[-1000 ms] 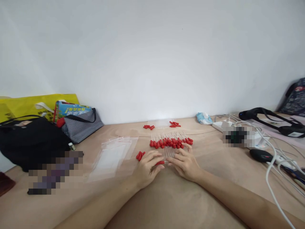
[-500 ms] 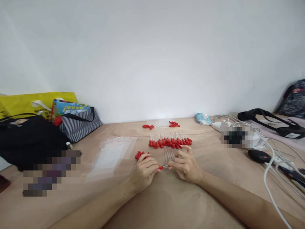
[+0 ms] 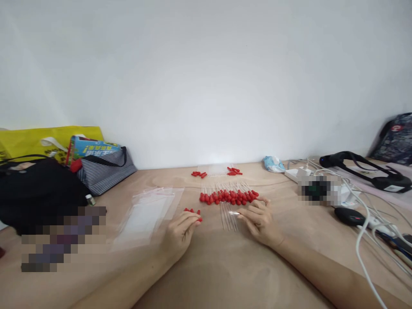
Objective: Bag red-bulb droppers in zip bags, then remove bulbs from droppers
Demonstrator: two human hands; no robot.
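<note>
My left hand (image 3: pixel 180 231) is closed, pinching a red rubber bulb (image 3: pixel 200 219) at its fingertips. Several more loose red bulbs (image 3: pixel 189 210) lie just beyond those fingers, partly covered. Between the thumb and fingers of my right hand (image 3: pixel 261 221) is a clear glass dropper tube (image 3: pixel 234 213), its bare end pointing left. Below that tube, several thin glass tubes (image 3: pixel 228 221) lie side by side on the table. Behind them stretches a row of droppers with red bulbs (image 3: pixel 230 197), close to my right fingertips.
Clear zip bags (image 3: pixel 144 216) lie left of my left hand. Farther back are more red bulbs (image 3: pixel 198 174) and glass tubes. Bags, including a striped one (image 3: pixel 107 171), crowd the left. White cables (image 3: pixel 362 231), a black mouse-like object (image 3: pixel 349 216) and a headset (image 3: pixel 363 171) occupy the right.
The hands have moved apart. A red bulb and glass tube met between them before; now the left hand, farther left, has a bulb and the right, raised slightly, has a bare-ended tube.
</note>
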